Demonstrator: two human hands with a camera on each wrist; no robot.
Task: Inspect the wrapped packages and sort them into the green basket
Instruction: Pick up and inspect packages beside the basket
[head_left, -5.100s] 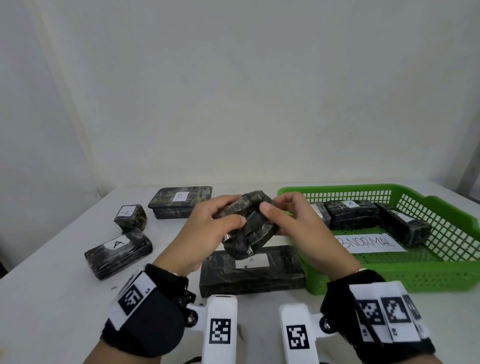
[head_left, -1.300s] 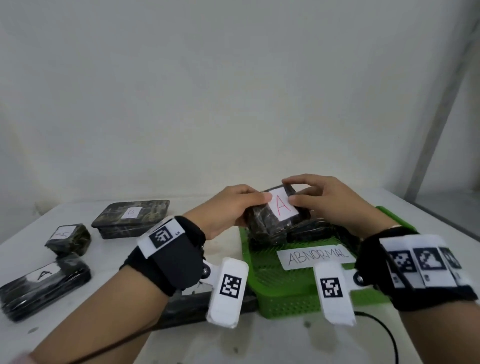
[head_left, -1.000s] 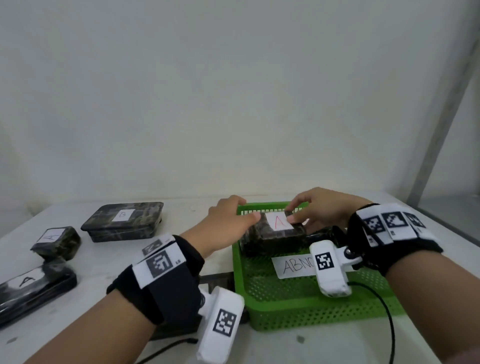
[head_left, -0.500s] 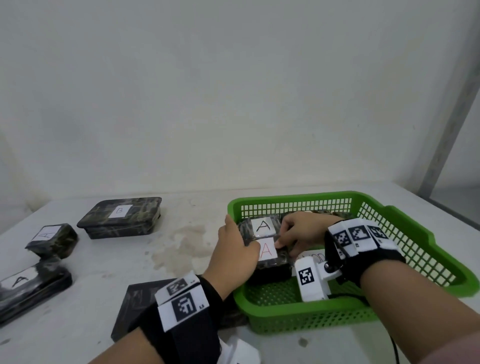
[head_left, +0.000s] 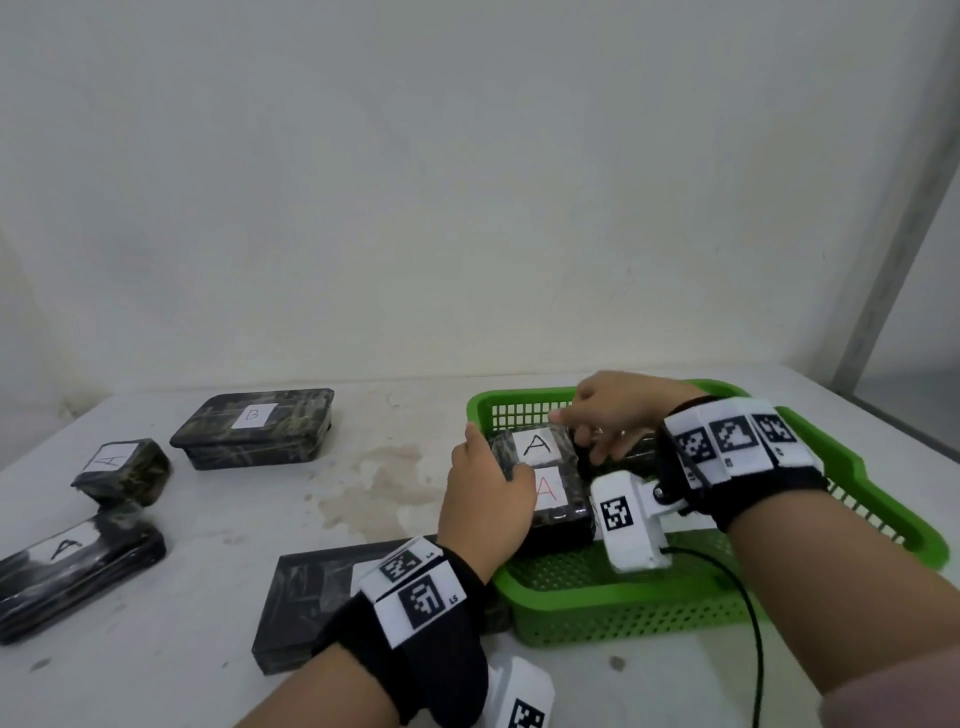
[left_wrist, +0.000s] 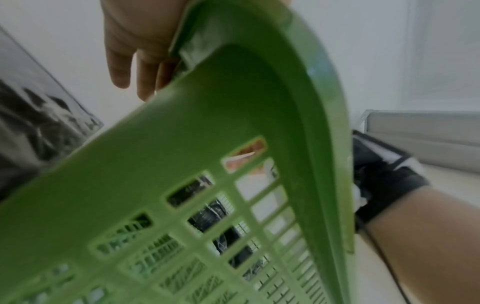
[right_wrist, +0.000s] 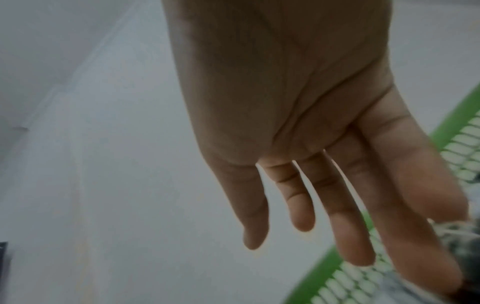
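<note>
1. The left hand (head_left: 485, 499) is laid against the left side of the red-A package (head_left: 558, 499) inside the green basket (head_left: 878, 525), thumb over its top edge; the other fingers are hidden behind the basket wall, so whether it grips cannot be told.
2. The right hand (head_left: 610, 410) is held over the black-A package (head_left: 535, 447), fingers relaxed and fairly straight, fingertips at that package's far right edge; nothing is gripped.
3. In the right wrist view, the right hand's fingers (right_wrist: 358, 226) are seen extended over the basket mesh.
4. Both packages are placed at the basket's left end, the red-A one nearer, the two touching.
5. A flat dark package (head_left: 311, 597) is seen on the surface (head_left: 223, 525) just left of the basket, partly hidden by the left wrist.
6. Further left, three wrapped packages are found: a B-labelled box (head_left: 254, 426) at the far side, a small A package (head_left: 122, 467), and a long A package (head_left: 72, 566) nearest.
</note>
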